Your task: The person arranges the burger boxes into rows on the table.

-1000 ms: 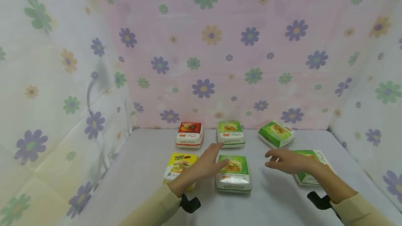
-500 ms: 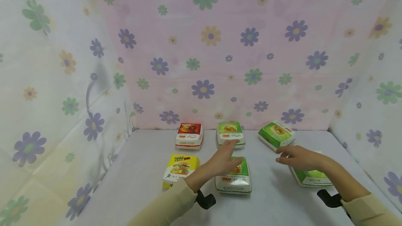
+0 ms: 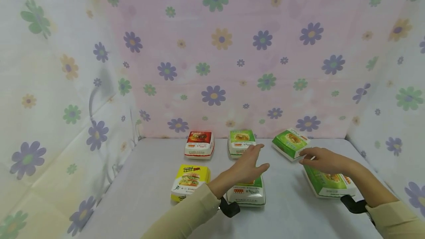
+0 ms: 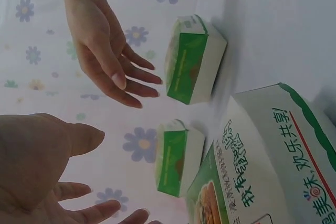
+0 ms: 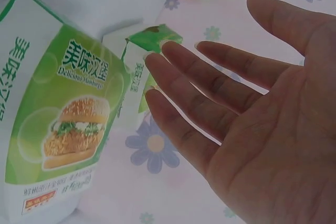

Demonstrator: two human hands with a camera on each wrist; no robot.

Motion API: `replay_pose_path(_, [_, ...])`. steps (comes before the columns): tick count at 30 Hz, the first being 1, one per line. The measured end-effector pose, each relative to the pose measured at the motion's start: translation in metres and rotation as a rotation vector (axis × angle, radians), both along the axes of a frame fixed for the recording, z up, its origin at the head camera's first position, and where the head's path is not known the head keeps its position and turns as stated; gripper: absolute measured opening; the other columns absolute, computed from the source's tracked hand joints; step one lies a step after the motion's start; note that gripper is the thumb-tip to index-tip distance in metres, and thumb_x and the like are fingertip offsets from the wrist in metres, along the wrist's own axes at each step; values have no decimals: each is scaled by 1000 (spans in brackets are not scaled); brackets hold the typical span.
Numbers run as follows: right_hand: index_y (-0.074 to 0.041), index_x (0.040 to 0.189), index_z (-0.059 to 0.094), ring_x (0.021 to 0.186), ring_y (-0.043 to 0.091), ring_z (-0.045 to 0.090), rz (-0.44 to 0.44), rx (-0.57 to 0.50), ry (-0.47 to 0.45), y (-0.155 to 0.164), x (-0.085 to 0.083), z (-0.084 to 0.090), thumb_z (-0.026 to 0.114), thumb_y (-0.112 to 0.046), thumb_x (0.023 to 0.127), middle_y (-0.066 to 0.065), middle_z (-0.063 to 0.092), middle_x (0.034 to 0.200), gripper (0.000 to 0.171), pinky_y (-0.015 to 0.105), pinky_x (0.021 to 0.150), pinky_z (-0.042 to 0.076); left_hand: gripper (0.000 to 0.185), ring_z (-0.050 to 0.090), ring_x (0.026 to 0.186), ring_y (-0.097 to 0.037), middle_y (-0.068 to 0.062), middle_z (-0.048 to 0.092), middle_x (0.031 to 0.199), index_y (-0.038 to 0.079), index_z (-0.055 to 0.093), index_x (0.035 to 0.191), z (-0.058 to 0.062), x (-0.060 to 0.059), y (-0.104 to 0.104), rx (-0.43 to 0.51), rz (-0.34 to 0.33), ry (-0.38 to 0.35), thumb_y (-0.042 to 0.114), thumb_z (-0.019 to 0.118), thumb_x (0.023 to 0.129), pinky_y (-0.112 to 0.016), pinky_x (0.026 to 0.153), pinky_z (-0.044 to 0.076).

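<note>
Left hand (image 3: 247,163): centre frame, fingers straight, holding nothing, above the front green box (image 3: 247,191).
Right hand (image 3: 323,160): right of centre, fingers loose (nothing gripped), fingertips at the tilted green box (image 3: 290,144), over another green box (image 3: 328,184).

Two green burger boxes were closest to the hands. Far-right box (image 3: 291,144): green lid w/ burger photo, white sides, closed, turned at an angle, set near the back wall, just beyond the right fingertips; contact couldn't be told. Far-middle box (image 3: 241,142): same green/white design, closed, squared to the table edge, flat, partly covered by the left fingers in the head view, approx. level w/ the angled one.
</note>
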State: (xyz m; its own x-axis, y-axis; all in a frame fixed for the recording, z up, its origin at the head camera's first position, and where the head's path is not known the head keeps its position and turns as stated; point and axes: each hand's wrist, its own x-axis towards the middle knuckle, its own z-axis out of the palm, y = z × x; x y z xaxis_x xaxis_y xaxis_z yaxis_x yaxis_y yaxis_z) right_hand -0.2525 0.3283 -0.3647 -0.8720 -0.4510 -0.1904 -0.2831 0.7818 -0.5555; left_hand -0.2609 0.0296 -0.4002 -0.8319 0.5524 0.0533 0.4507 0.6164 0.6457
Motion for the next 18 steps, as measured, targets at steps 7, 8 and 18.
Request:
replay_pose_path(7, [12,135,54,109,39,64,-36,14,33,9,-10,3,58,-27,105,20,67,119,49,51,85,57,71,41,144,-23,-11,38,159,14,29,161,0,-5,22,24,43,-74,39,61,103,-43,114,42])
replay_pose_path(8, [13,134,54,109,40,64,-41,19,45,9,-12,3,57,-27,105,21,67,119,50,51,84,57,72,42,143,-23,-10,38,159,14,29,161,0,-6,26,25,56,-90,40,62,102,-43,113,43])
replay_pose_path(18, [19,138,44,119,59,52,-131,71,107,15,-39,7,54,-26,106,42,53,130,56,61,89,52,78,38,147,-27,-13,37,160,9,27,160,2,-18,56,151,218,-290,43,64,100,-46,114,41])
